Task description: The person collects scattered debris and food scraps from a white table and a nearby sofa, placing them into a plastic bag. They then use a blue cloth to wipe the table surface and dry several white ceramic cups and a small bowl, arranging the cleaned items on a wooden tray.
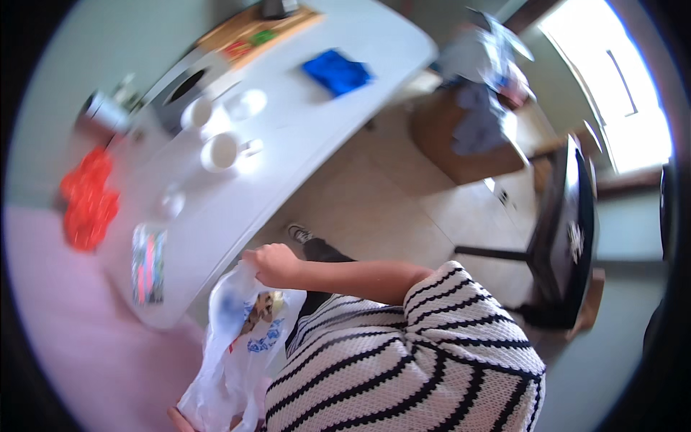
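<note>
A white plastic bag with blue print hangs between my hands, its mouth spread apart. My right hand is closed on the upper end of the bag's rim, beside the edge of a white table. At the lower left, my left hand grips the other side of the bag; only a small part of it shows. Inside the bag lie brown and yellowish pieces that cannot be made out clearly.
The table bears a white mug, a white cup, a folded blue item and a colourful packet. A red plastic bag is at far left. A dark chair and cardboard box stand right.
</note>
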Motion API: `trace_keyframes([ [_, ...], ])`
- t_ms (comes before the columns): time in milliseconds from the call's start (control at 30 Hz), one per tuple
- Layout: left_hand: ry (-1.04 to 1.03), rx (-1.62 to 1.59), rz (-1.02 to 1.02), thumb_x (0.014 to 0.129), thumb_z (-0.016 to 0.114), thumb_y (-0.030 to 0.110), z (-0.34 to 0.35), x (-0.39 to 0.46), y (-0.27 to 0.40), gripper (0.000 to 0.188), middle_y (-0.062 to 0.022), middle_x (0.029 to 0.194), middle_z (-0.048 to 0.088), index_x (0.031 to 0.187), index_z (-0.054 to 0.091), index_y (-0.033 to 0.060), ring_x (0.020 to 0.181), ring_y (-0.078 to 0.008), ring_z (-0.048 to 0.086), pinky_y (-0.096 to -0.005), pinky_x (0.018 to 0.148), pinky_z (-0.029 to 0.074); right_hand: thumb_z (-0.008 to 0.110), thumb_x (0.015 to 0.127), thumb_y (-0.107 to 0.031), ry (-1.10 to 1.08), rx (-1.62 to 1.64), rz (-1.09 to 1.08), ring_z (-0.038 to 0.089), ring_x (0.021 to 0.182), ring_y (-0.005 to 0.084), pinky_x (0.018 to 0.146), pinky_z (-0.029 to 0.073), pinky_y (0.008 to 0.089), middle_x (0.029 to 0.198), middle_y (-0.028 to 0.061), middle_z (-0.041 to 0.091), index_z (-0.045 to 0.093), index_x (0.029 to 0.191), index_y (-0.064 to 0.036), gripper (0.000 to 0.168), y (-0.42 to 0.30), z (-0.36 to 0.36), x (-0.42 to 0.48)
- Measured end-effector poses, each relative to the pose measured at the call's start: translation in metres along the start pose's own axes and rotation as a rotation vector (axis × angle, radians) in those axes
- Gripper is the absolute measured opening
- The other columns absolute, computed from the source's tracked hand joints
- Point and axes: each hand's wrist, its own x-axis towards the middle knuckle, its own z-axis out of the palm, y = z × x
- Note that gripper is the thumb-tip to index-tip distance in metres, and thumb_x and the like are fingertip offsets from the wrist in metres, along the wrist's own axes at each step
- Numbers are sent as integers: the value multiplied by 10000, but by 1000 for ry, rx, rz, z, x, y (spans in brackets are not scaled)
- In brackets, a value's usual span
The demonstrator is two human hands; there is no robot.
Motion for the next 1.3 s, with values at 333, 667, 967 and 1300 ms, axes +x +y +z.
trace_keyframes([
  [333, -641, 1066, 280, 692, 640, -44, 109, -51, -44, 164, -2, 611, 418, 812, 550, 23, 531, -143, 420, -291, 514, 388, 614, 728, -22, 713, 687, 396, 638, 846, 257, 753, 482, 342, 891, 179, 655, 626, 1008, -5, 281, 117, -107, -242],
  [667, -1049, 345, -816, 862, 488, 54, 266, -189, -164, 153, -41, 903, 546, 1015, 497, 54, 848, -144, 535, -269, 754, 449, 586, 716, 34, 1330, 883, 587, 589, 784, 150, 680, 472, 261, 861, 87, 628, 605, 991, -7, 278, 260, -123, -493],
  [967, -1630, 204, -1037, 837, 530, 60, 421, -399, -164, 109, 1, 723, 518, 940, 493, 56, 579, -78, 519, -206, 533, 438, 556, 825, -48, 1754, 1031, 630, 586, 802, 107, 708, 477, 232, 932, 67, 630, 590, 1059, 20, 247, 297, -87, -699],
  [1300, -2021, 362, -1196, 851, 573, 65, 509, -537, -181, 46, -10, 823, 588, 858, 527, 61, 761, -68, 555, -220, 662, 440, 584, 834, -53, 2143, 981, 891, 579, 831, 105, 764, 455, 227, 930, 62, 630, 586, 1023, 30, 207, 301, -30, -810],
])
